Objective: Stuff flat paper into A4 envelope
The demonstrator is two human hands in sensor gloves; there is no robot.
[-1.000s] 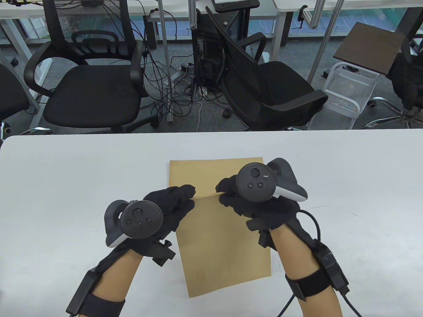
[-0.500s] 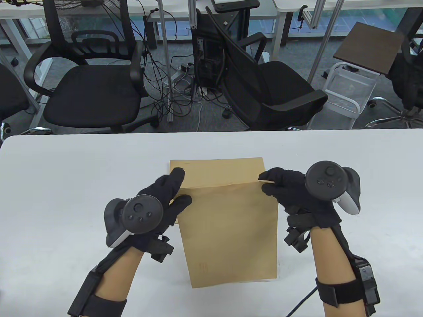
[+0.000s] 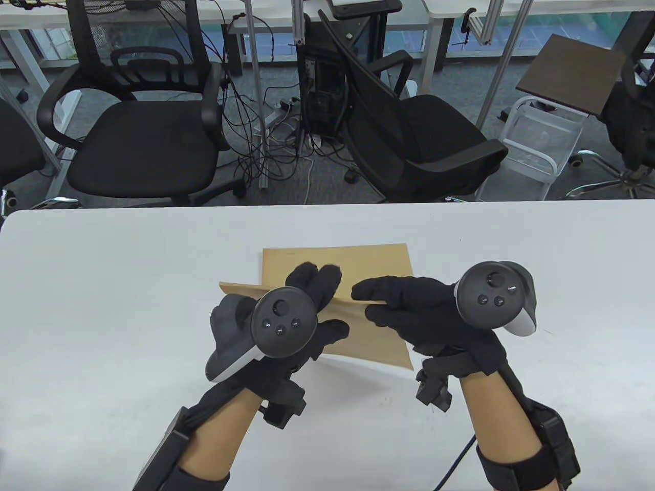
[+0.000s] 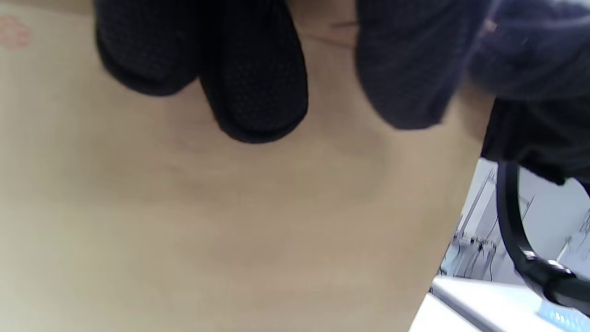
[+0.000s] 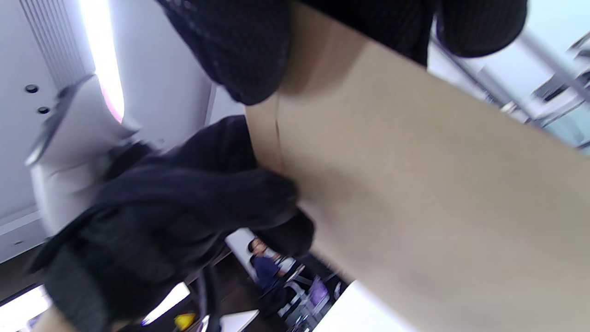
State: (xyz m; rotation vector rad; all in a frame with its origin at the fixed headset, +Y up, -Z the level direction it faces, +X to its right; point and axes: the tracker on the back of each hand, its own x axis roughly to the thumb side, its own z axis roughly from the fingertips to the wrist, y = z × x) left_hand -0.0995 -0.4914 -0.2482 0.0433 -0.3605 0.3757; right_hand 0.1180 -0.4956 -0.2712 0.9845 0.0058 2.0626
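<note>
Both hands hold a brown A4 envelope [image 3: 381, 348] lifted off the white table [image 3: 102, 286], tilted, its long side running left to right. My left hand [image 3: 323, 303] grips its middle, fingers on top and thumb at the near side. My right hand [image 3: 366, 304] pinches its far edge between thumb and fingers. A second flat brown sheet [image 3: 358, 261] lies on the table behind it, partly hidden. In the left wrist view the fingers [image 4: 253, 92] rest on the brown surface [image 4: 230, 221]. In the right wrist view the fingers [image 5: 239, 50] pinch the envelope [image 5: 415, 184].
The table's far edge [image 3: 327, 205] runs across the middle of the table view. Beyond it stand black office chairs [image 3: 143, 148], cables and a white rack [image 3: 537, 148] on the floor.
The envelope has been lifted and turned from lengthwise to crosswise. My left hand moved right and took hold of its middle. My right hand moved left, still pinching the edge.
</note>
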